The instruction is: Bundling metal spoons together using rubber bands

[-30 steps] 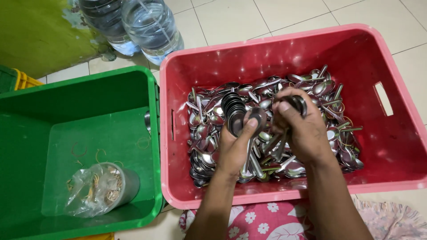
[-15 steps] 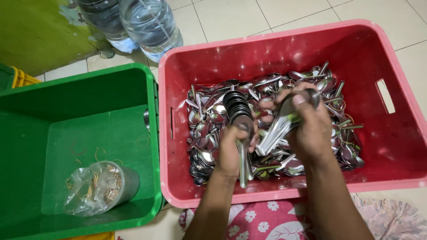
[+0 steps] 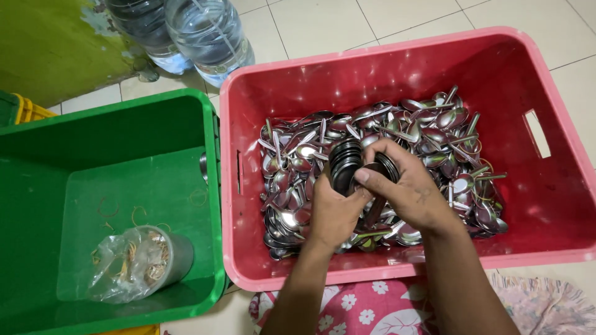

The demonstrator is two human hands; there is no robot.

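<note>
A person sits at the near side of a red crate (image 3: 559, 80) on a tiled floor. The crate has a big pile of shiny metal spoons (image 3: 434, 133) in it. The pile lies in the middle of the crate, from the left wall over to the right.

Both hands are over the middle of the pile, and they touch each other. The left hand (image 3: 332, 214) is curled tight around a bunch of stacked spoons (image 3: 345, 164). The spoon bowls sit one inside the other, so they make a neat dark stack that sticks up from the fist. Holding them this way seems to keep them all in line. The right hand (image 3: 410, 189) is curled over the right side of the same bunch. Its thumb presses on the stack and its fingers wrap around a few more spoons. So both hands are closed on the bunch, not open.

To the left, just beside the red crate, is a green crate (image 3: 124, 118). Near its front left corner is a small metal cup (image 3: 171, 257) with a clear plastic bag (image 3: 118, 273) in it. Rubber bands (image 3: 108, 208) lie loose on the green floor.

Far off, past the crates, are two big water bottles (image 3: 205, 31).
</note>
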